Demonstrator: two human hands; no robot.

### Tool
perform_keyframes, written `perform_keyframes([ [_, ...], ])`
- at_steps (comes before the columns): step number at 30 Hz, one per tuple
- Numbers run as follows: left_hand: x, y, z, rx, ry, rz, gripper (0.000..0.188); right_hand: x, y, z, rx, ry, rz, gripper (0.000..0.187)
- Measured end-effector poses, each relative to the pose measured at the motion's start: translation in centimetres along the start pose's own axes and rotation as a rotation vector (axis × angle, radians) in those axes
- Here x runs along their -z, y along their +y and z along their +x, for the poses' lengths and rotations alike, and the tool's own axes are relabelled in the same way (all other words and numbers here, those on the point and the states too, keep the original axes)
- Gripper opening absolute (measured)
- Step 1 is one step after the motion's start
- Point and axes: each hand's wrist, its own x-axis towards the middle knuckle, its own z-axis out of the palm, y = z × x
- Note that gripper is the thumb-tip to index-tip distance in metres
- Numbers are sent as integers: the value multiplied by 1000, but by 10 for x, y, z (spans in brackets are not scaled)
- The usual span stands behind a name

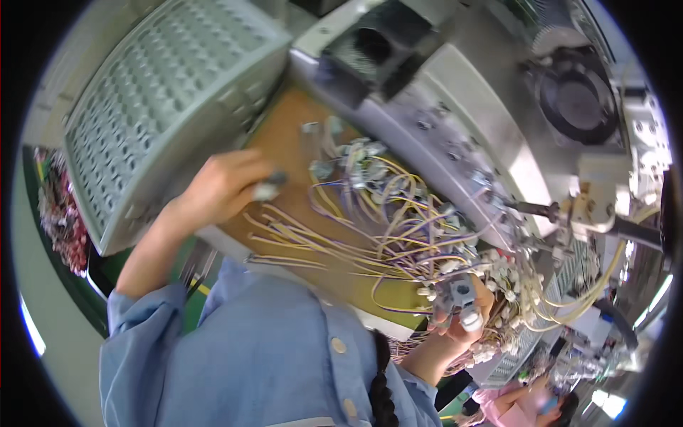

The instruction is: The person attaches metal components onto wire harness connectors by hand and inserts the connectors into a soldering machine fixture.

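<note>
Left hand (224,183), fingertips closed, pinches a small connector (267,189) over the bench (290,153). Right hand (484,302) curls around a grey housing (455,294) beside the wires (356,238). Both parts appear light and rigid; grip bodies, not flexible wires.

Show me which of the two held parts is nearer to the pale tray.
The small white and dark part in the left hand; the grey block in the right hand is farther from the tray.
</note>
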Motion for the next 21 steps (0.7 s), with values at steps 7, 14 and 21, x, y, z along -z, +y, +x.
perform_keyframes([
  [7, -27, -18, -15, -276, 50, 199, 23, 83, 20, -4, 192, 487, 357, 41],
  [14, -5, 28, -2, 335, 82, -707, 8, 90, 27, 34, 156, 571, 334, 34],
  [21, -6, 40, 19, 301, 219, -522, 14, 92, 17, 36, 54, 858, 388, 21],
])
